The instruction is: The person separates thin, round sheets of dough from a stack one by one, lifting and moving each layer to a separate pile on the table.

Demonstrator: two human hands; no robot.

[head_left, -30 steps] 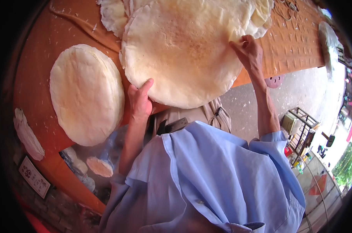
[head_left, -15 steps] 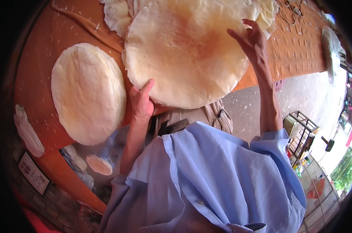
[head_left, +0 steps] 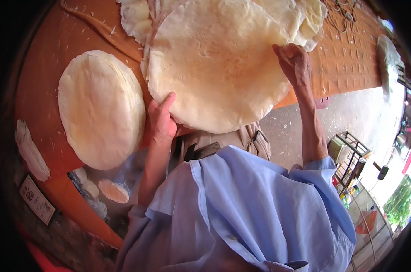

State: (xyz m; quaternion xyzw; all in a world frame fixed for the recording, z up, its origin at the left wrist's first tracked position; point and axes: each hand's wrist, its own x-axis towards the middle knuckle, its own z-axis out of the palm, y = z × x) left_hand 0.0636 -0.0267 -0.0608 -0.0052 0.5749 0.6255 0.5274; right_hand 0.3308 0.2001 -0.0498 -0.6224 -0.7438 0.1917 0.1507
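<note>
A large, thin, round flatbread (head_left: 214, 68), pale with light brown patches, lies in front of me over other sheets. Its near edge hangs past the table edge above my lap. My left hand (head_left: 162, 119) grips the lower-left rim, thumb on top and fingers hidden underneath. At the right rim, my right hand (head_left: 296, 63) is closed, with thumb and fingers pinched together on the edge. Beside it, crumpled, folded sheets (head_left: 310, 20) show behind the flatbread. To the left stands a stack of round flatbreads (head_left: 99, 111).
An orange cloth (head_left: 341, 59) with scattered flakes covers the table. Cables (head_left: 346, 16) lie at the far right, near a clear plastic bag (head_left: 389, 59). A metal rack (head_left: 350, 154) stands on the floor at right. A whitish bundle (head_left: 31, 149) lies at the left edge.
My right hand has come down slightly and closed from spread fingers onto the right rim. The flatbread has shifted slightly towards me, showing more sheets behind it. My left hand keeps its grip.
</note>
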